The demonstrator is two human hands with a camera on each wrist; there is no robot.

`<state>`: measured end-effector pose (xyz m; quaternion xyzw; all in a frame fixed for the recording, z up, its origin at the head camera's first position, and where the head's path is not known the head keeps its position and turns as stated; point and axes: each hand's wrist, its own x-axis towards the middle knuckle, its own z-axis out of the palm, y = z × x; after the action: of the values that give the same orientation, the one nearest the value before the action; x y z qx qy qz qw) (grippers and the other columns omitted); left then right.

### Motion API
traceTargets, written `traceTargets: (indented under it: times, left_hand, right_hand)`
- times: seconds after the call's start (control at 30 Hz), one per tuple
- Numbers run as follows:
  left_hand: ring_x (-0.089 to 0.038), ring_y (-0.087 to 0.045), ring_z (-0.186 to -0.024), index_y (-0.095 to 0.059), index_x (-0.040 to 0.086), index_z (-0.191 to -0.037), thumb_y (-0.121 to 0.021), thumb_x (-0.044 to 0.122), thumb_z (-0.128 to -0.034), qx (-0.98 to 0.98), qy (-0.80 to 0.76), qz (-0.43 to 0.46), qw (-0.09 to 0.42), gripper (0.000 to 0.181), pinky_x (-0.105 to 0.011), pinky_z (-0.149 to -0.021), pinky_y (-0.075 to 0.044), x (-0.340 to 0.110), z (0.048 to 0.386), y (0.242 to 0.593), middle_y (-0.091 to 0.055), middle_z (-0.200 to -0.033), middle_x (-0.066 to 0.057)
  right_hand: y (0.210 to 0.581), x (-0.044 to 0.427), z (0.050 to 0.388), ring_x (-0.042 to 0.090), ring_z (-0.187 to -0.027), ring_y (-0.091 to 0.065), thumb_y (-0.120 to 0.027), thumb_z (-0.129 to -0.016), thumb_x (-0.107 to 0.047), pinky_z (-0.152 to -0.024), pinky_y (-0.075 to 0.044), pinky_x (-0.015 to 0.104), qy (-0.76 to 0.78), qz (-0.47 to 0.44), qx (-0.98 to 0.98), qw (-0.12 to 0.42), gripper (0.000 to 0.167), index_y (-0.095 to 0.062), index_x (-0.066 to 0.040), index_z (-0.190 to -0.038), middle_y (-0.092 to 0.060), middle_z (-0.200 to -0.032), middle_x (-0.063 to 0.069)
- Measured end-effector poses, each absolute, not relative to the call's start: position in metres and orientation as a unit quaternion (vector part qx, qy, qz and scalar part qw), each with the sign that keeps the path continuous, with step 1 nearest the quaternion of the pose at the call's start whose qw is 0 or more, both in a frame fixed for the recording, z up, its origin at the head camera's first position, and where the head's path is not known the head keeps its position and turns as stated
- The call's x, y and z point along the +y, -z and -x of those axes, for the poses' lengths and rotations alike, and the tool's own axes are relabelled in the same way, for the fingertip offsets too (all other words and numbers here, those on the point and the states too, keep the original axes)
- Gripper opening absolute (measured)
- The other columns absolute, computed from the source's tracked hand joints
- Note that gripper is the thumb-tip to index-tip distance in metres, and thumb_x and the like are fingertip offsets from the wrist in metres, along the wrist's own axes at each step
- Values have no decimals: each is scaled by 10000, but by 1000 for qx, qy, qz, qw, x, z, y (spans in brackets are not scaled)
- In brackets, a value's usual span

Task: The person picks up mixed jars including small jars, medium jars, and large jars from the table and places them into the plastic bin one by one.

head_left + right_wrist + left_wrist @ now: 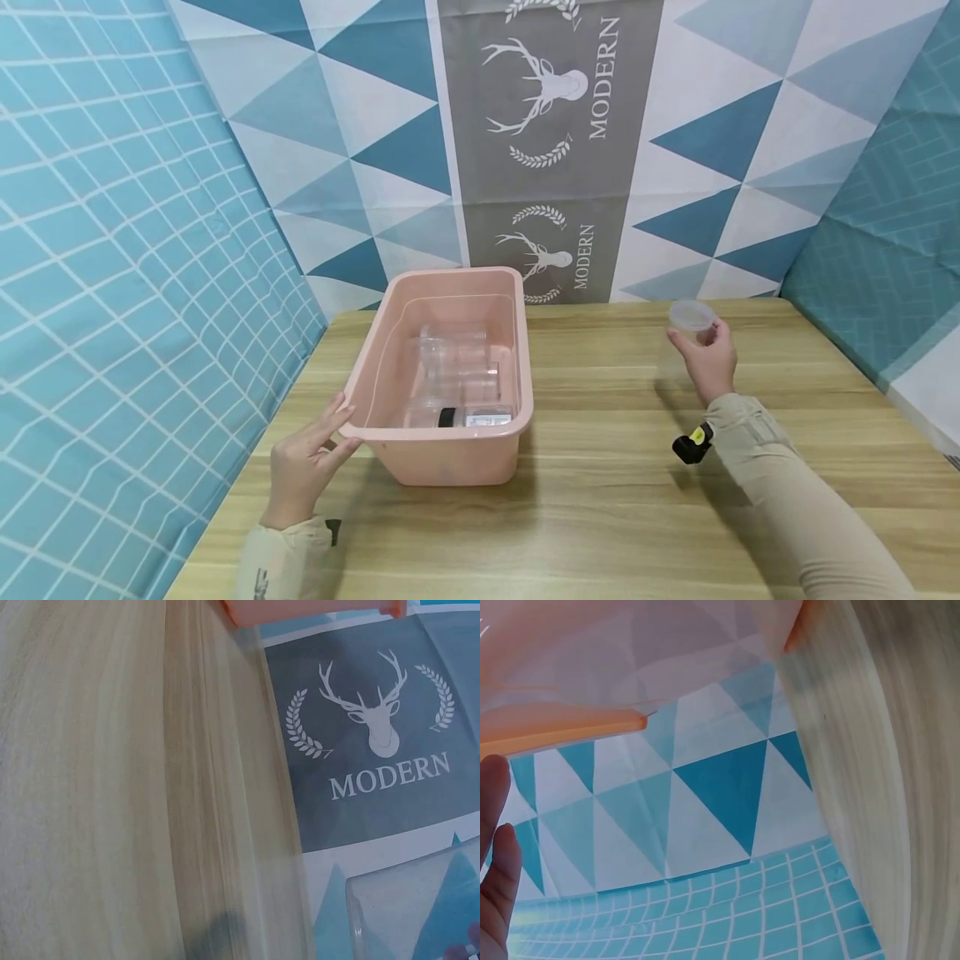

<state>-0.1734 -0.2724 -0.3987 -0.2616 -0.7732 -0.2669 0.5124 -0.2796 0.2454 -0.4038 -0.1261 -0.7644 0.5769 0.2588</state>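
My left hand (pixel 303 462) pinches the near-left corner of a pink plastic basin (pixel 457 461), fingers over the rim and thumb at the front. Two of its fingers (pixel 502 866) show at the left edge of the left wrist view, by the rim. Several clear plastic containers (pixel 457 354) lie inside the basin. Far right, my right hand (pixel 708 362) holds a clear plastic jar with a translucent lid (pixel 692 315) above the table, thumb and fingers around its upper part. Part of that clear jar (pixel 390 907) fills the lower right corner of the right wrist view.
In the basin's near end lie a black item (pixel 447 417) and a white label (pixel 487 420). The wood-grain table (pixel 600 500) runs back to a patterned cloth wall (pixel 405 125). Blue tiled cloth (pixel 135 292) hangs on the left and teal cloth (pixel 892 217) on the right.
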Motion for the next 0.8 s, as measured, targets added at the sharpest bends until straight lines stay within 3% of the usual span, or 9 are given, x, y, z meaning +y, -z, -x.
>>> traceTargets:
  times: [0.2,0.5,0.8]
  left_hand:
    - [-156,-557,-383,-752,-21,-880,-597,545,-853,-749,255,279,545,588,-218,-377,-426,-273,181,404,-673,-989,-178]
    - [-181,-533,-356,-742,-41,-839,-575,546,-870,-740,250,280,559,612,-210,-364,-411,-272,183,404,-676,-956,-185]
    - [-98,-408,-332,-738,-33,-795,-560,574,-866,-734,243,267,575,637,-208,-349,-335,-271,185,404,-680,-893,-217]
  right_hand:
    - [398,244,276,274,-1103,-472,-689,-874,-250,-859,-387,312,-565,127,-772,263,643,-396,11,-1384,-489,-1252,172]
    - [389,244,275,231,-1097,-470,-680,-879,-282,-840,-403,299,-556,126,-781,256,661,-385,-30,-1413,-483,-1251,148]
    - [378,246,274,222,-1068,-475,-686,-874,-303,-812,-406,292,-545,120,-788,260,657,-405,-39,-1406,-491,-1222,120]
